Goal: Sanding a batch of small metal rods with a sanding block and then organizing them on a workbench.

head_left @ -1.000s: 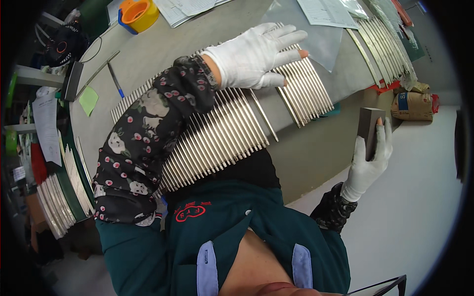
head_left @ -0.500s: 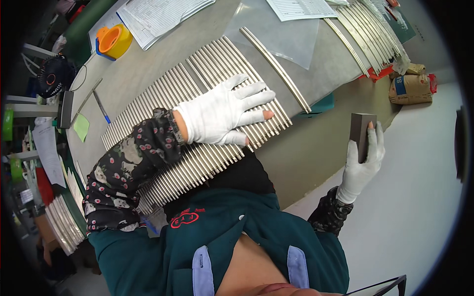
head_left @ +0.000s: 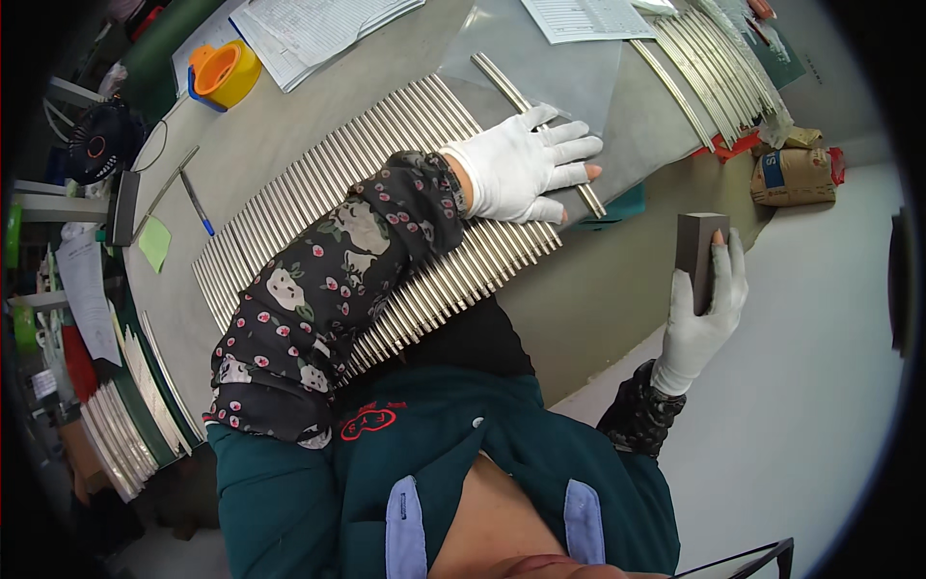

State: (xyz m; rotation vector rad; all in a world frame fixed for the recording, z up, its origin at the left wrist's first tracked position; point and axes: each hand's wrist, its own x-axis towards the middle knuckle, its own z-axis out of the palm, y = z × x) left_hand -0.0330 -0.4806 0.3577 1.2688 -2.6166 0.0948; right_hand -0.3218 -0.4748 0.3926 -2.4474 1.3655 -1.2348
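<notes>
Long row of rods (head_left: 477, 265) lies lined up on the bench (head_left: 318, 116), stray piece (head_left: 502, 81) apart; my left hand (head_left: 526, 169) spreads over both, grip empty, right hand (head_left: 701, 328) clasping a grey block (head_left: 694, 256).

Smooth, glossy silver metal rods (head_left: 323, 179) contrast with the matt grey tabletop (head_left: 289, 121). Matt white cloth gloves cover the left hand (head_left: 526, 169) and right hand (head_left: 702, 333); the dark grey block (head_left: 692, 253) looks smooth and dull. The clear sheet (head_left: 555, 77) is shiny plastic.

Bright light glints on metal rods (head_left: 371, 135) while edges bow.
</notes>
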